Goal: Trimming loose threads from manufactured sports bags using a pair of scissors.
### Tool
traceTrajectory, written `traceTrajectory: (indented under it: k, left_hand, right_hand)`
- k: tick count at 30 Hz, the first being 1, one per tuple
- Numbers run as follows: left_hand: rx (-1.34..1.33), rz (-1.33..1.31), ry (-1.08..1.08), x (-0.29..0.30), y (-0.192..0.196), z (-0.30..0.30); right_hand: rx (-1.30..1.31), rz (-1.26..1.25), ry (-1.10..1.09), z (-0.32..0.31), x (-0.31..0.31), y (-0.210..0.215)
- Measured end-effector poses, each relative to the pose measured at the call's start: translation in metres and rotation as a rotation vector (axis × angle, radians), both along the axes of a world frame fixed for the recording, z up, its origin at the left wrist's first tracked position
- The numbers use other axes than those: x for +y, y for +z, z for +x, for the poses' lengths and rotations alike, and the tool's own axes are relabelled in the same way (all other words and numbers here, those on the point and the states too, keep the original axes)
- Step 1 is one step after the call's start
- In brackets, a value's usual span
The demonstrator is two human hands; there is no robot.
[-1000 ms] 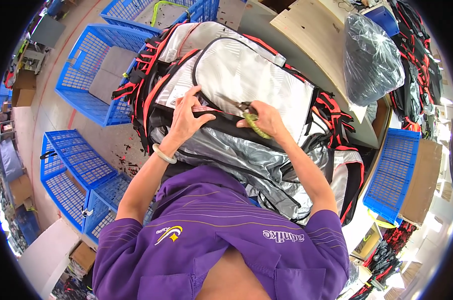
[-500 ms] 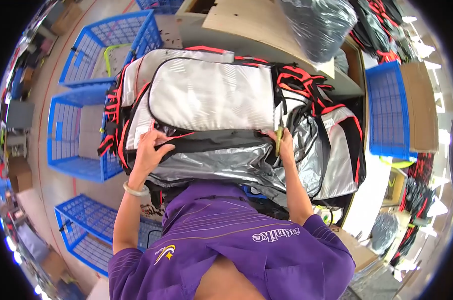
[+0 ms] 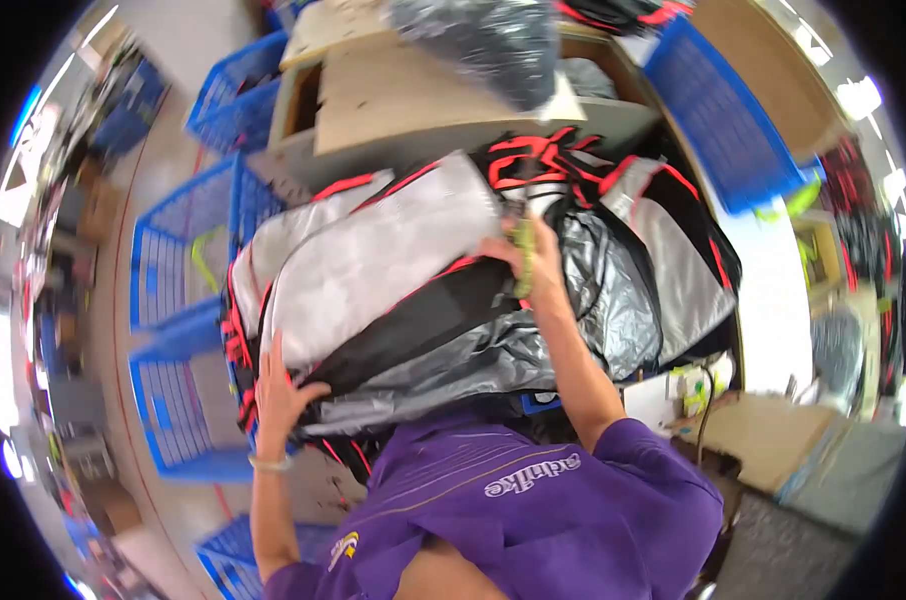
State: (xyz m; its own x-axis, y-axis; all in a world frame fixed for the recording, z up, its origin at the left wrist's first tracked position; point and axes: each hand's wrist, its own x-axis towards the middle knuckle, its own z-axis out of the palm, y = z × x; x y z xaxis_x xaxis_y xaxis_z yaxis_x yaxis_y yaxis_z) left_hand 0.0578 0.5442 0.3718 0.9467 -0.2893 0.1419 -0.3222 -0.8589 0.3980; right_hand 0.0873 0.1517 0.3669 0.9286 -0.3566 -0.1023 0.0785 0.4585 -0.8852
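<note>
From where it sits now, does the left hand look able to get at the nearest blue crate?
Probably yes. The left hand rests on the near corner of the big grey, black and red bag, and the blue crate stands just beside it on the floor with nothing visible between them.

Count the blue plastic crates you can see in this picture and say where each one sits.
5: one crate upper left beside the table, one left of the bag, one by the left hand, one at the bottom edge, one upper right. Blur may hide others.
</note>
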Motion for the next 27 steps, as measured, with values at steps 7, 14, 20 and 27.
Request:
traceTrajectory:
  k: [7, 14, 20, 27]
  left_hand:
    - [-0.194, -0.098, -0.041, -0.021, -0.01, -0.01]
    - [-0.524, -0.212, -0.081, -0.115, 0.113, 0.047]
    - [-1.025, -0.472, -0.57, -0.27, 0.208, 0.071]
    - [-0.727, -0.382, -0.768, -0.385, 0.048, 0.067]
  right_hand:
    - [-0.459, 0.032, 0.13, 0.029, 0.027, 0.113]
    - [-0.646, -0.372, -0.489, 0.012, -0.071, 0.205]
    - [-0.906, -1.227, -1.066, -0.194, -0.312, 0.254]
    - [0.601, -1.431, -1.632, -0.271, -0.241, 0.161]
